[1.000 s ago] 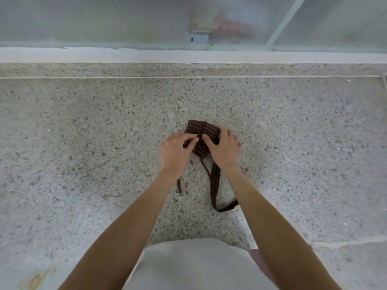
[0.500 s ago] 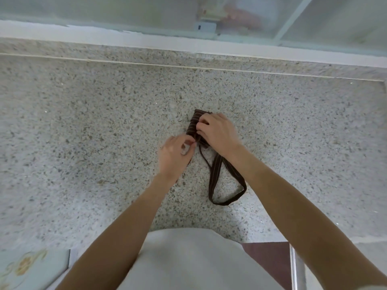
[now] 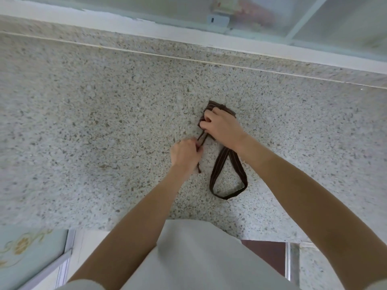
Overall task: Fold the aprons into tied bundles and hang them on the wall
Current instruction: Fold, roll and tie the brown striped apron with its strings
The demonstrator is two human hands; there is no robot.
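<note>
A small brown striped apron bundle (image 3: 217, 107) lies on the speckled stone counter (image 3: 104, 122). My right hand (image 3: 222, 126) lies over the bundle, fingers curled on its left edge, and hides most of it. My left hand (image 3: 185, 154) pinches a thin brown tie string (image 3: 202, 138) that runs taut from the bundle down to the left; the string's end hangs out below the hand. The wide neck strap loop (image 3: 228, 174) trails from under my right wrist towards me.
A white ledge (image 3: 188, 40) with a frosted window runs along the counter's far side. At the near left sits a pale patterned cabinet door (image 3: 31, 252); a dark red panel (image 3: 266, 254) shows near right. My light clothing fills the bottom centre.
My left hand has drawn the thin tie string down and to the left, away from the bundle. My right hand has shifted over the bundle and holds it in place.
</note>
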